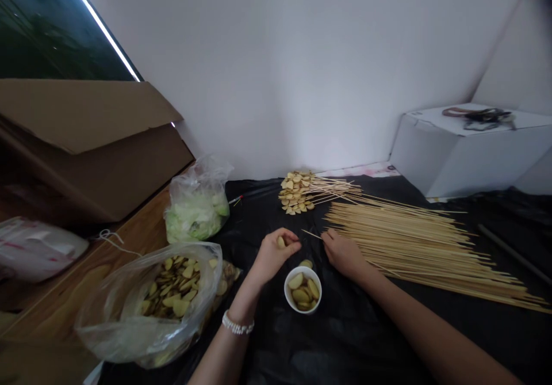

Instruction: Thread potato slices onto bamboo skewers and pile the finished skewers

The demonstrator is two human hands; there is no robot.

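My left hand (276,251), with a beaded bracelet on its wrist, pinches a potato slice (281,241) above the black sheet. Opposite it, my right hand (344,252) is closed on a thin wooden skewer (311,234) whose tip points left. The slice and the skewer tip are apart. Just below the hands stands a white cup (286,296) holding several potato slices (304,293). Another slice (306,263) lies at its far rim. Beyond the hands is a pile of threaded potato skewers (297,192), and a wide spread of bare skewers (414,241) lies to the right.
An open clear bag (107,333) of cut slices sits at left, with a knotted bag (196,212) of pale green pieces behind it. A cardboard box (99,166) stands far left. At right is a white box (431,155) with dark cords on top. A white wall (280,74) closes the back.
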